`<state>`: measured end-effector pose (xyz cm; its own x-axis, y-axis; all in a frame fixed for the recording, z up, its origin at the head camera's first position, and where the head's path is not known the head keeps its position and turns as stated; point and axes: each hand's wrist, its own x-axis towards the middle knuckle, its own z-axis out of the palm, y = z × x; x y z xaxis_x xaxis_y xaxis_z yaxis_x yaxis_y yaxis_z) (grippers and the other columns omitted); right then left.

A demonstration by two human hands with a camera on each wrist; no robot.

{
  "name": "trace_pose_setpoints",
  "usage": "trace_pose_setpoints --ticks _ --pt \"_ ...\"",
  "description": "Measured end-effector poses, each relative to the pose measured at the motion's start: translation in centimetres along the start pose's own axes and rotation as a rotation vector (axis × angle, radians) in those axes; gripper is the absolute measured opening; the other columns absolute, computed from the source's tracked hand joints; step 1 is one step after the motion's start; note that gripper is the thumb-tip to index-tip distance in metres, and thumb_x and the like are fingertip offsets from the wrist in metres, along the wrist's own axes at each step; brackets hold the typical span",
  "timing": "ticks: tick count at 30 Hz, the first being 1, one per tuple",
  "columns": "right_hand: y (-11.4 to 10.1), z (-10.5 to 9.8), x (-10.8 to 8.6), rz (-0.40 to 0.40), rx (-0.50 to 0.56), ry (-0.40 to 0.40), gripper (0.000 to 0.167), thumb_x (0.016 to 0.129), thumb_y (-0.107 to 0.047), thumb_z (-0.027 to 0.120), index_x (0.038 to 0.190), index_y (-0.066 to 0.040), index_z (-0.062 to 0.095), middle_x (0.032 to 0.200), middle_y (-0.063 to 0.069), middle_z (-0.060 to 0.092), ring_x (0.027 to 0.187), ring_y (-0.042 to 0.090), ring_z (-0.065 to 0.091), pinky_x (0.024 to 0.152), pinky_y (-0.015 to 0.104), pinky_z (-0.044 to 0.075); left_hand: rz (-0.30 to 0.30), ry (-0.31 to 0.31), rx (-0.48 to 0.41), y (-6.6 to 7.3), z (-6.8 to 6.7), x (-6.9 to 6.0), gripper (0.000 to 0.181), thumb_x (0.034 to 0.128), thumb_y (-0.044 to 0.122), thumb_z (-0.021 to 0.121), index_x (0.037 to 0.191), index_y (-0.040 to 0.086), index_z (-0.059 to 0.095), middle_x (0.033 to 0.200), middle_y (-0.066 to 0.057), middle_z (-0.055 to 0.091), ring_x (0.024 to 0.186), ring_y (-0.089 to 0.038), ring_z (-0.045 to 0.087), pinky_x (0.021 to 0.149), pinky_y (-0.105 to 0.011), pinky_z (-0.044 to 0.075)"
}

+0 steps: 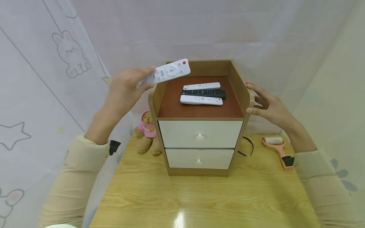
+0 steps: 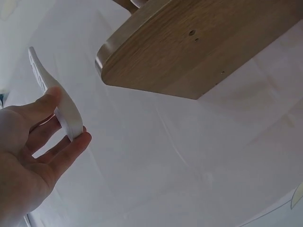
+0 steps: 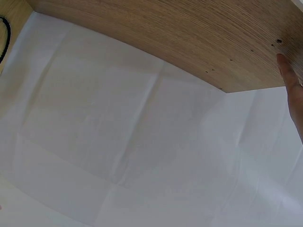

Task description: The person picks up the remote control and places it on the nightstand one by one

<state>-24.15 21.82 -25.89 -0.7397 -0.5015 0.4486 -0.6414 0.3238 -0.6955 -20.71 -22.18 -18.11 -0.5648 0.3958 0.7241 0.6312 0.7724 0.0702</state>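
Note:
My left hand (image 1: 125,87) pinches a white remote control (image 1: 172,70) by one end, above the left side of a small wooden cabinet (image 1: 198,119). In the left wrist view the remote (image 2: 71,113) shows edge-on between thumb and fingers. On the cabinet's brown top lie a white remote (image 1: 201,86), a black remote (image 1: 219,94) and another white remote (image 1: 201,100), close together. My right hand (image 1: 271,106) is at the cabinet's right side panel, fingers loosely bent; in the right wrist view a fingertip (image 3: 282,61) touches or nearly touches the wood.
The cabinet has two white drawers (image 1: 200,134), both closed, and stands on a wooden table (image 1: 182,196). A teddy bear (image 1: 149,129) in pink sits at its left. To the right lie a thin black band (image 1: 251,144) and an orange-handled lint roller (image 1: 278,147). Pale curtains hang behind.

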Motion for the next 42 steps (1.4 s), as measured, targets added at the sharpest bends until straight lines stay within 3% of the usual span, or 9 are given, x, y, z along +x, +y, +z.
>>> trace_pose_setpoints --ticks 9,17,22,34,39,42 --pt "-0.1 -0.3 0.0 0.036 -0.015 -0.004 0.079 0.088 0.006 0.064 0.154 -0.017 0.026 0.16 -0.003 0.018 0.141 0.039 0.024 0.102 0.011 0.035 0.028 -0.109 -0.013 1.9 1.5 1.5 0.047 0.0858 0.009 0.072 0.132 0.009 0.06 0.131 -0.007 0.061 0.12 -0.029 0.055 0.101 -0.042 0.044" --pt "-0.2 -0.3 -0.1 0.028 -0.021 0.0 0.079 0.088 0.006 0.065 0.153 -0.015 0.027 0.16 -0.001 0.018 0.143 0.03 0.024 0.104 0.012 0.034 0.063 -0.196 -0.015 3.4 2.9 2.4 0.047 0.0869 0.015 0.071 0.132 0.009 0.06 0.132 -0.007 0.06 0.121 -0.026 0.055 0.102 -0.038 0.044" --pt "-0.3 -0.4 -0.1 0.014 -0.017 0.004 0.078 0.087 0.008 0.064 0.153 -0.014 0.027 0.16 0.001 0.019 0.144 0.027 0.023 0.105 0.013 0.034 0.085 -0.252 -0.026 4.1 3.9 2.7 0.045 0.0868 0.013 0.072 0.13 0.008 0.06 0.13 -0.007 0.061 0.112 -0.028 0.058 0.095 -0.039 0.047" --pt "-0.6 -0.2 0.0 0.039 -0.019 -0.002 0.079 0.088 0.006 0.065 0.153 -0.015 0.027 0.16 -0.001 0.018 0.141 0.037 0.026 0.104 0.015 0.036 0.073 -0.381 0.003 5.1 6.7 1.8 0.042 0.0871 0.015 0.072 0.128 0.011 0.062 0.128 -0.003 0.063 0.107 -0.026 0.059 0.077 -0.046 0.054" --pt "-0.6 -0.2 0.1 0.026 -0.016 -0.003 0.079 0.088 0.008 0.064 0.153 -0.014 0.027 0.161 0.002 0.017 0.143 0.031 0.025 0.104 0.013 0.035 0.075 -0.408 -0.004 5.0 7.6 1.3 0.043 0.0875 0.016 0.072 0.129 0.01 0.062 0.129 -0.004 0.062 0.106 -0.026 0.06 0.076 -0.043 0.055" --pt "-0.6 -0.2 0.1 0.025 -0.02 -0.009 0.079 0.088 0.007 0.064 0.153 -0.014 0.026 0.161 0.002 0.017 0.142 0.035 0.025 0.103 0.013 0.035 0.075 -0.425 -0.014 4.8 8.1 0.9 0.043 0.0881 0.016 0.071 0.129 0.01 0.062 0.129 -0.006 0.062 0.105 -0.027 0.059 0.076 -0.041 0.055"
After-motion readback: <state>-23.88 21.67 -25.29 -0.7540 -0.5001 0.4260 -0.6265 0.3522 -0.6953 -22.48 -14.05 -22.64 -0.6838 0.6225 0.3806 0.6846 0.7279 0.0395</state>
